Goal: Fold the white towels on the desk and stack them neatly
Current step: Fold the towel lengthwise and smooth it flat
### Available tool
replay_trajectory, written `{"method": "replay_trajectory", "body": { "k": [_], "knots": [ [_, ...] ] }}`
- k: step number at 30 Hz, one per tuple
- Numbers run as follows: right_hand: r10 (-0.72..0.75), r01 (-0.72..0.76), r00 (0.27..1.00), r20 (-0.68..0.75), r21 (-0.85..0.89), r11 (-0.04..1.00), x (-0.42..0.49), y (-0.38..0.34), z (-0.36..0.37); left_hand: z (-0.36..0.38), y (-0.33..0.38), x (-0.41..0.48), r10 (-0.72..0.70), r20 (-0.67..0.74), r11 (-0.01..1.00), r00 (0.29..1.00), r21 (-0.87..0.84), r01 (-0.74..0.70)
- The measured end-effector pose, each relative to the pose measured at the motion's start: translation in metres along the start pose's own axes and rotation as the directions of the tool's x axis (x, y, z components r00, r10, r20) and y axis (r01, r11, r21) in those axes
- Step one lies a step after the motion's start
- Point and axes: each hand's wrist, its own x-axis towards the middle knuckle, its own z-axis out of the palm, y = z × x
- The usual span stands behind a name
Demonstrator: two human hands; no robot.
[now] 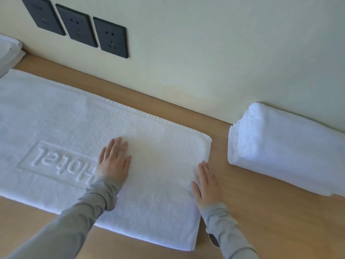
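A long white towel point(78, 128) with an embossed "Hotel" mark lies flat across the wooden desk point(261, 221). My left hand point(114, 161) presses flat on the towel, just right of the lettering, fingers straight. My right hand point(207, 186) lies flat along the towel's right edge, fingers straight and partly on the desk. A folded white towel point(283, 152) sits at the right against the wall. Both arms wear grey sleeves.
A cream wall point(205, 53) runs along the desk's far edge, with three dark power sockets point(78, 27) at the upper left. More white cloth point(9, 51) shows at the far left edge. Bare wood lies between the two towels.
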Motion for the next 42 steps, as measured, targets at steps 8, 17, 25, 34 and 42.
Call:
{"method": "replay_trajectory", "body": {
  "k": [8, 17, 25, 34, 42],
  "knots": [
    [-0.343, 0.369, 0.927, 0.152, -0.204, 0.907, 0.082, 0.007, -0.026, 0.048, 0.128, -0.148, -0.214, 0.072, 0.971, 0.974, -0.096, 0.22],
    [-0.203, 0.212, 0.977, 0.066, -0.179, 0.961, 0.127, 0.033, -0.021, 0.07, 0.157, -0.183, -0.228, -0.027, 0.972, 0.973, -0.065, 0.226],
    [0.064, -0.057, 0.985, 0.161, -0.051, 0.997, 0.165, 0.029, -0.061, 0.041, 0.177, -0.171, -0.913, 0.361, -0.229, 0.191, -0.84, 0.491],
    [0.187, -0.252, 0.919, 0.346, 0.152, 0.956, 0.185, 0.039, -0.079, 0.039, 0.193, -0.175, -0.616, 0.764, -0.684, 0.191, -0.639, 0.35],
    [0.085, -0.195, 0.958, 0.273, 0.407, 0.892, 0.183, 0.035, -0.113, -0.01, 0.183, -0.187, -0.611, 0.743, -0.676, 0.273, -0.669, 0.309]
  ]
}}
